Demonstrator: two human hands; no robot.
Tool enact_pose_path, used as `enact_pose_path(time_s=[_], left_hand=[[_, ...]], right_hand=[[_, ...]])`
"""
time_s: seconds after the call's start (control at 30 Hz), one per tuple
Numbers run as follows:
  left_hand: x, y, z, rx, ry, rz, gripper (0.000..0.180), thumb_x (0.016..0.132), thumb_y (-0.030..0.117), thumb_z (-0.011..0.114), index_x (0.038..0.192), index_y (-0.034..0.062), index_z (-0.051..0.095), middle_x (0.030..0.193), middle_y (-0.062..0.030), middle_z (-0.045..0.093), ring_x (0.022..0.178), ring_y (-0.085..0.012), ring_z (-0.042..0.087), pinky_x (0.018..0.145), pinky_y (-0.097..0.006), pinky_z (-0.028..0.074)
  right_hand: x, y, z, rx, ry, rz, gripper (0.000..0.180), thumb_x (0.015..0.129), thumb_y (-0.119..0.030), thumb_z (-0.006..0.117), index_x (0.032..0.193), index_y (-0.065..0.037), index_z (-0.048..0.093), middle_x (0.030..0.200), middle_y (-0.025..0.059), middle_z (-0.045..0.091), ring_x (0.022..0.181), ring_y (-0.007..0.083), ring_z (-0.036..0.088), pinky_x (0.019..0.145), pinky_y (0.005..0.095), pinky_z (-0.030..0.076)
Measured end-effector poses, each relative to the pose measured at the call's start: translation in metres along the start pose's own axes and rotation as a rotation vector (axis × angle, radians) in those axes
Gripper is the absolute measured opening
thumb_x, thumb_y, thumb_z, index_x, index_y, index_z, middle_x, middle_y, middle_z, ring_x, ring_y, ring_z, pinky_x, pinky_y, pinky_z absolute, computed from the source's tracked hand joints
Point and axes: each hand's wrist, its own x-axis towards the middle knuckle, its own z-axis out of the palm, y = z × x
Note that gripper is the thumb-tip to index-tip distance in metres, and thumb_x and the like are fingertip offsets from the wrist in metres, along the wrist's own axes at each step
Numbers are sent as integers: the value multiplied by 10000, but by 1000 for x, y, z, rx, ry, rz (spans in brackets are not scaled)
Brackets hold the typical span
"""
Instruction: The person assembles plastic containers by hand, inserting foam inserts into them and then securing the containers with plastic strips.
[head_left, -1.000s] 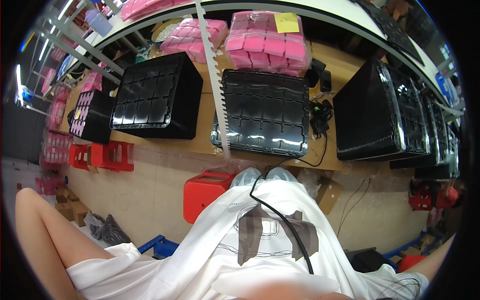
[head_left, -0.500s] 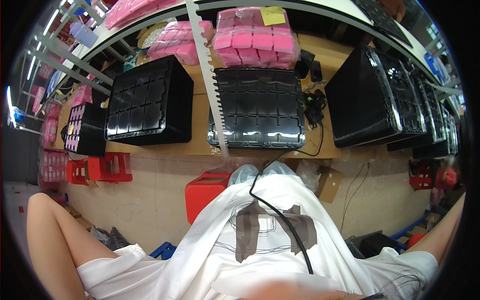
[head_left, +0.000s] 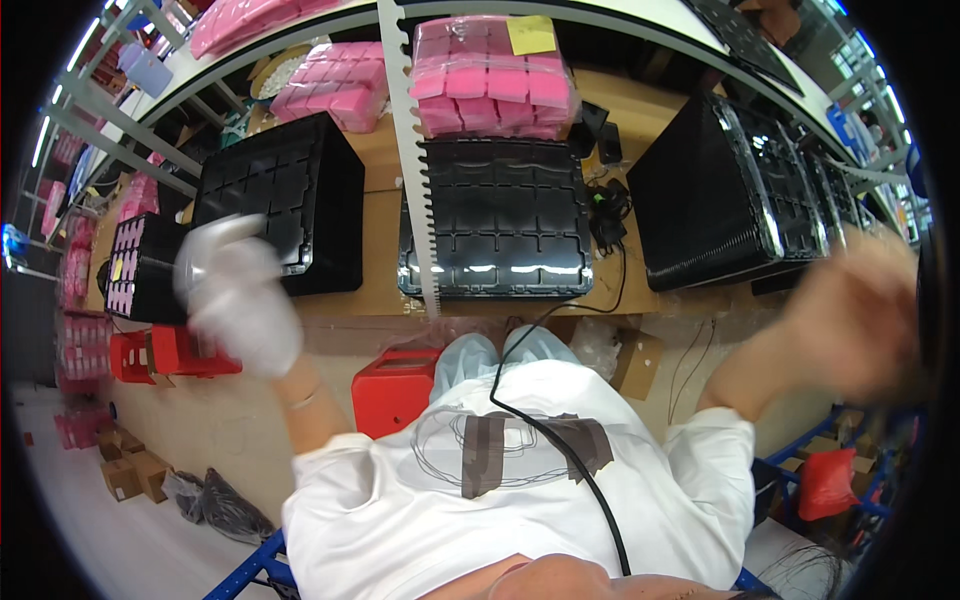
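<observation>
The gloved left hand is raised, blurred, before the left black tray stack on the counter; its grip cannot be told. The bare right hand is blurred beside the right tray stack, its grip equally unreadable.

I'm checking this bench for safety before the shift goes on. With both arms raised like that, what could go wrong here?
The gloved left hand is blurred with motion close to the stack of black trays; it might knock them off the bench edge. The bare right hand swings near the tilted tray stack, which could perhaps topple. The black cable hanging from the bench across the shirt could snag.
</observation>
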Motion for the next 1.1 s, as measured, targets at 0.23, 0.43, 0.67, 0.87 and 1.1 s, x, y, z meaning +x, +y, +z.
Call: enact_pose_path(time_s=[0.23,0.43,0.67,0.87,1.1], left_hand=[[-143,-174,-35,835,-577,-965,313,831,173,797,1049,-32,707,962,-91,729,802,-109,668,674,-235,518],[-151,-176,20,345,128,-972,207,912,140,683,1064,-1,684,903,-47,697,708,-110,618,626,-246,508],[-121,-191,7,-102,549,-698,420,1018,335,528,1311,36,497,1139,-78,607,963,-108,577,733,-228,466],[-140,-190,61,144,357,-1169,278,975,182,619,1192,8,622,1008,-30,640,816,-84,585,739,-220,472],[-135,-195,26,-128,782,-874,176,990,136,611,1122,20,600,956,-28,605,759,-77,552,678,-222,472]], right_hand=[[-222,161,-156,-739,339,1083,259,926,60,552,1171,-10,596,1148,105,665,1060,186,646,966,328,514],[-247,223,-155,-273,-134,1351,644,817,25,577,1429,-10,378,1453,171,441,1413,248,381,1185,385,251],[-223,256,-176,-1,160,1457,112,928,-66,686,976,-10,601,882,68,704,821,125,678,741,256,528],[-211,273,-179,-224,96,1510,132,904,-78,704,978,2,629,888,69,708,801,108,668,734,252,522],[-221,270,-178,-201,112,1503,195,896,-91,723,1061,-11,657,957,45,701,890,93,649,809,238,500]])
